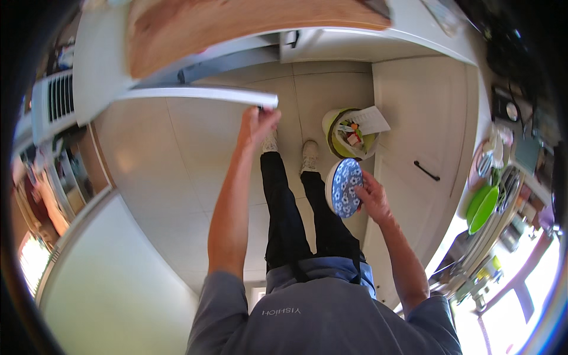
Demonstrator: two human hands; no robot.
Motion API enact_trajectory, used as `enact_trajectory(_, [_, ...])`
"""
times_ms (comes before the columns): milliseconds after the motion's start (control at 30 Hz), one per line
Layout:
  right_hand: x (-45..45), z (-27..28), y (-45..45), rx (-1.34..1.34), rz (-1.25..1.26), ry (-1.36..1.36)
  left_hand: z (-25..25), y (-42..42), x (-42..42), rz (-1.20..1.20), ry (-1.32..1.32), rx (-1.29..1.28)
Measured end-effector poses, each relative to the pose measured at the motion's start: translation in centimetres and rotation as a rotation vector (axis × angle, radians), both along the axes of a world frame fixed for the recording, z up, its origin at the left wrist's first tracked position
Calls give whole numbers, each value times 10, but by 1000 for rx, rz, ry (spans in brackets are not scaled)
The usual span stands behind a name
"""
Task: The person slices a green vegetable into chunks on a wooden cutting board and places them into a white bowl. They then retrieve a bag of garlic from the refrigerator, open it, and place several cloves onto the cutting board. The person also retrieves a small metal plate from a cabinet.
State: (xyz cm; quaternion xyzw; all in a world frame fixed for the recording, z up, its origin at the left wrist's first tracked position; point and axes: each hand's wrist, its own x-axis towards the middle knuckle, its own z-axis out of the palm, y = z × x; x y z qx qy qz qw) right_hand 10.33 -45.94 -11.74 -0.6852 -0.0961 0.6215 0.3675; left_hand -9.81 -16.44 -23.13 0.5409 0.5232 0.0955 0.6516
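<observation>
My left hand [257, 124] grips the free end of a white cabinet door [199, 93], which stands swung out over the floor. A small dark bit, perhaps its handle, shows by the fingers. In my right hand [372, 197] is a blue dish with white flowers [347, 188], held tilted on edge by its rim. A pale rim shows behind it; I cannot tell whether this is a second dish. Behind the door, the cabinet opening [230, 62] is partly visible and its contents are hidden.
A green and white waste bin [330, 133] with a liner and rubbish stands by my feet. A wooden board [248, 26] lies on the counter above the cabinet. At right are a closed cabinet door [412, 133] and green bowls [481, 208] on the counter.
</observation>
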Motion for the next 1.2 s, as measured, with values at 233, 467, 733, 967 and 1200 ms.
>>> enact_trajectory(233, [-3, -68, 109, 16, 183, -42, 12, -122, -152, 357, 45, 166])
enact_trajectory(467, [-56, -131, 260, 198, 80, -45, 27, -146, -245, 441, 177, 136])
enact_trajectory(733, [-45, -185, 454, 252, -197, -300, 48, -131, -248, 526, 186, -31])
enact_trajectory(967, [-51, -174, 529, 253, -183, -553, 36, -137, -217, 443, 260, 54])
enact_trajectory(1200, [-52, -186, 541, 258, -67, -489, 20, -147, -190, 357, 275, 100])
